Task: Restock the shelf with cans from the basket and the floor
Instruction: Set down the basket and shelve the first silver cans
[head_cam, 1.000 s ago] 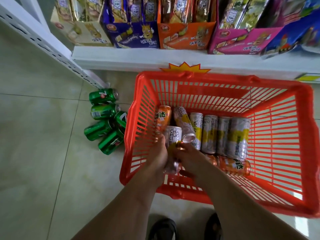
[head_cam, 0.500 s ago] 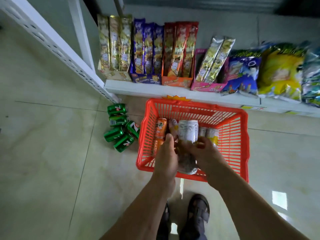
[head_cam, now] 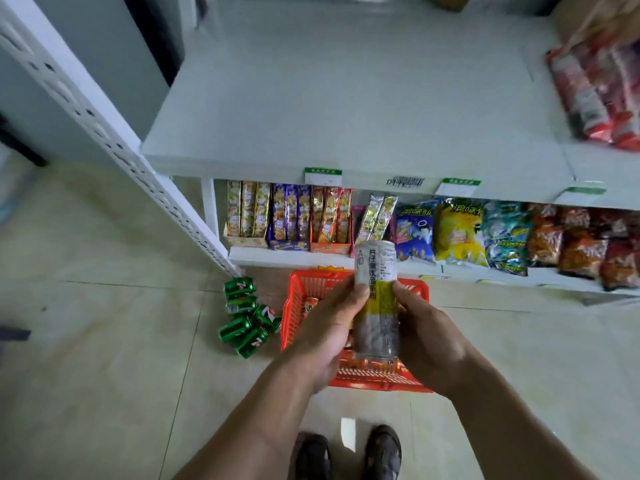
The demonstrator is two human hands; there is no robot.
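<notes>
A tall silver and yellow can (head_cam: 376, 289) stands upright in the air above the orange basket (head_cam: 298, 296). My left hand (head_cam: 325, 330) grips its left side and my right hand (head_cam: 426, 337) grips its right side. Most of the basket's inside is hidden behind my hands; one orange can (head_cam: 309, 305) shows at its left. Several green cans (head_cam: 246, 317) lie in a heap on the floor just left of the basket. The white upper shelf (head_cam: 346, 109) spreads broad and bare in front of me.
Snack packs and chip bags (head_cam: 460, 233) fill the lower shelf behind the basket. Red packets (head_cam: 602, 84) lie at the upper shelf's right end. A white perforated upright (head_cam: 114, 140) slants down on the left. My feet (head_cam: 349, 452) stand on the tiled floor.
Both hands have lifted the silver and yellow can out of the basket and raised it well above it. My view has risen, so the bare upper shelf has come into sight.
</notes>
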